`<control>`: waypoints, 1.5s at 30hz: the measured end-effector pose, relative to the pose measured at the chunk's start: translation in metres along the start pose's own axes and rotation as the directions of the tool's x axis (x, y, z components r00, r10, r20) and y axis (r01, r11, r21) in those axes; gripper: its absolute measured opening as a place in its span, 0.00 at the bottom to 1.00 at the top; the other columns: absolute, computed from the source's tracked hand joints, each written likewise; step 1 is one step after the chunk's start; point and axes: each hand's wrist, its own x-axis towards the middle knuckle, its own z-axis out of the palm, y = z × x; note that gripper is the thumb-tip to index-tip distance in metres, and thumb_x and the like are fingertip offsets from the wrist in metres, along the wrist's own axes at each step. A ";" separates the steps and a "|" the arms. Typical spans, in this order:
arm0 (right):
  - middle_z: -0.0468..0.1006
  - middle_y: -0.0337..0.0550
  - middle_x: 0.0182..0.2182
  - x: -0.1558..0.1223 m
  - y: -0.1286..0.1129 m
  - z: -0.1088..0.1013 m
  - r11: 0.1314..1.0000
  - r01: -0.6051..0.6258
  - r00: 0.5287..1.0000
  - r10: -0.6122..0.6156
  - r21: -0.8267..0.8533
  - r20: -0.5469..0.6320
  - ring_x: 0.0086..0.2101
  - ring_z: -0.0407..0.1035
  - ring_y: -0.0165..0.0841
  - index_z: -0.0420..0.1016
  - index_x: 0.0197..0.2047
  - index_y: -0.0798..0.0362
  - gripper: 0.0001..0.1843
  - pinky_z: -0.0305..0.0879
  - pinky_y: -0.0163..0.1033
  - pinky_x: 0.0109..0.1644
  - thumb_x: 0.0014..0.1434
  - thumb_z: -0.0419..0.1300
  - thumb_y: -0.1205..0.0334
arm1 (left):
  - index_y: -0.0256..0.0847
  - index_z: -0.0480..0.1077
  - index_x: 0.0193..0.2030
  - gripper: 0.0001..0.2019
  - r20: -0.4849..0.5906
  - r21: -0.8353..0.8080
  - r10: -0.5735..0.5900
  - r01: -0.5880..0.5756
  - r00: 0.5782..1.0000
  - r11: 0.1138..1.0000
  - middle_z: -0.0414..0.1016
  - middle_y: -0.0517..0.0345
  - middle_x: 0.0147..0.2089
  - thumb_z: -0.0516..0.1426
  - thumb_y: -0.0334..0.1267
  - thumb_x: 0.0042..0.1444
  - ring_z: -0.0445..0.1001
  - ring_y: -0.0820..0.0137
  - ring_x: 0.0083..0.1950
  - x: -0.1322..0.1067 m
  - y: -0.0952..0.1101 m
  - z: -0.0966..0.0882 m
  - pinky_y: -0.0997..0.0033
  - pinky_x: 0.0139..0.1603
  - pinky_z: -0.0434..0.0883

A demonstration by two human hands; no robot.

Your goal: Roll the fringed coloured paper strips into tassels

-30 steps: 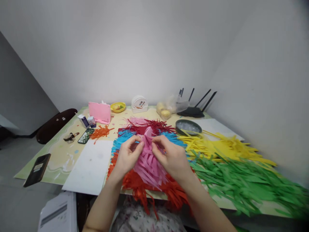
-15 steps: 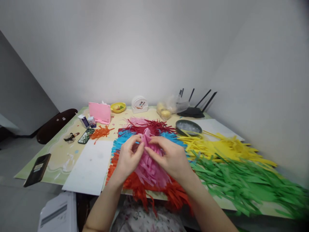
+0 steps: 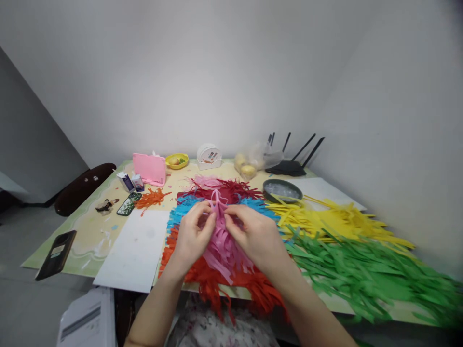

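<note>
In the head view, a pink fringe [image 3: 224,248] is pinched by the fingertips of the left hand [image 3: 195,233] and right hand [image 3: 257,236], close together, above red-orange fringes [image 3: 204,275]. It is flanked by a white sheet [image 3: 132,250] at left, yellow strips [image 3: 329,219] and green strips [image 3: 369,270] at right. Blue fringes [image 3: 184,206] are partly hidden by the hands; the green strips are blurred at far right.

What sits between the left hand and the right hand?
A bunched pink fringe, pinched by the left hand and the right hand; the head view shows it.
</note>
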 end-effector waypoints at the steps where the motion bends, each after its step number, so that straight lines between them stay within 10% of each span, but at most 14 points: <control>1: 0.81 0.45 0.32 0.001 0.000 0.000 1.000 0.000 1.000 0.000 -0.005 -0.008 0.31 0.75 0.34 0.74 0.35 0.52 0.08 0.67 0.36 0.35 0.62 0.54 0.67 | 0.39 0.70 0.37 0.06 0.007 0.004 -0.016 0.016 1.000 1.000 0.77 0.52 0.43 0.53 0.37 0.62 0.75 0.67 0.44 0.000 -0.001 -0.001 0.72 0.43 0.69; 5: 0.78 0.43 0.29 0.009 0.003 -0.003 0.999 0.014 1.000 -0.015 -0.047 -0.024 0.29 0.73 0.35 0.72 0.34 0.53 0.07 0.64 0.36 0.34 0.61 0.54 0.67 | 0.39 0.69 0.37 0.08 0.028 0.044 -0.067 0.066 0.997 0.997 0.73 0.60 0.32 0.53 0.39 0.63 0.70 0.74 0.30 0.002 -0.003 -0.004 0.76 0.32 0.65; 17: 0.79 0.49 0.41 0.035 0.019 0.000 0.995 0.017 0.977 0.003 -0.094 0.212 0.40 0.74 0.38 0.75 0.48 0.56 0.13 0.67 0.39 0.43 0.61 0.55 0.72 | 0.39 0.69 0.37 0.08 0.110 0.300 0.035 -0.066 0.993 0.952 0.74 0.58 0.33 0.51 0.38 0.64 0.72 0.71 0.33 0.021 -0.021 -0.012 0.73 0.36 0.66; 22: 0.75 0.49 0.35 0.061 0.023 -0.001 0.938 0.146 0.926 -0.017 -0.314 0.378 0.37 0.70 0.37 0.79 0.41 0.58 0.13 0.63 0.37 0.41 0.60 0.53 0.75 | 0.39 0.70 0.45 0.07 -0.184 0.420 0.223 -0.128 0.957 0.898 0.75 0.47 0.49 0.53 0.33 0.61 0.72 0.62 0.52 0.020 -0.016 -0.003 0.61 0.56 0.66; 25: 0.73 0.48 0.34 0.072 0.022 0.000 0.920 0.189 0.900 -0.023 -0.343 0.435 0.35 0.68 0.35 0.79 0.39 0.58 0.11 0.61 0.37 0.39 0.62 0.54 0.72 | 0.39 0.71 0.45 0.09 -0.163 0.248 0.208 -0.164 0.964 0.955 0.76 0.48 0.47 0.51 0.29 0.61 0.73 0.64 0.50 0.020 -0.008 0.011 0.64 0.54 0.68; 28: 0.72 0.47 0.33 0.074 0.021 0.002 0.921 0.221 0.909 -0.074 -0.322 0.410 0.35 0.67 0.36 0.79 0.40 0.57 0.11 0.60 0.37 0.39 0.64 0.54 0.70 | 0.39 0.73 0.41 0.10 0.007 -0.040 -0.035 0.035 0.999 0.999 0.78 0.52 0.42 0.51 0.27 0.58 0.74 0.65 0.45 0.032 -0.015 0.027 0.65 0.51 0.68; 31: 0.71 0.47 0.34 0.067 0.026 0.005 0.913 0.291 0.919 -0.183 -0.287 0.350 0.35 0.66 0.36 0.78 0.43 0.56 0.11 0.60 0.37 0.39 0.65 0.54 0.69 | 0.39 0.74 0.34 0.07 0.111 -0.427 -0.262 0.284 0.959 0.859 0.78 0.54 0.39 0.57 0.26 0.50 0.73 0.63 0.48 0.048 -0.034 0.034 0.65 0.54 0.67; 35: 0.71 0.48 0.33 0.049 0.041 0.021 0.874 0.399 0.908 -0.333 -0.277 0.255 0.35 0.65 0.37 0.77 0.50 0.56 0.14 0.62 0.39 0.39 0.66 0.52 0.69 | 0.36 0.73 0.30 0.04 0.271 -0.646 -0.290 0.397 0.918 0.652 0.78 0.53 0.33 0.61 0.35 0.48 0.76 0.63 0.42 0.058 -0.047 0.034 0.65 0.47 0.71; 41: 0.76 0.52 0.37 0.042 0.062 0.058 0.890 0.439 0.890 -0.411 -0.123 0.198 0.39 0.68 0.39 0.75 0.54 0.57 0.16 0.67 0.43 0.44 0.66 0.52 0.66 | 0.35 0.73 0.36 0.08 0.045 -0.867 -0.540 0.302 0.840 0.397 0.78 0.55 0.32 0.63 0.33 0.48 0.78 0.68 0.38 0.088 -0.054 0.027 0.68 0.47 0.74; 45: 0.78 0.51 0.44 0.074 0.105 0.060 0.997 0.040 0.976 -0.026 -0.061 0.217 0.46 0.71 0.38 0.77 0.51 0.54 0.15 0.67 0.43 0.53 0.67 0.53 0.62 | 0.34 0.73 0.36 0.11 -0.071 -0.824 -0.551 0.263 0.832 0.502 0.78 0.58 0.29 0.63 0.24 0.44 0.76 0.72 0.31 0.135 -0.070 -0.025 0.72 0.41 0.75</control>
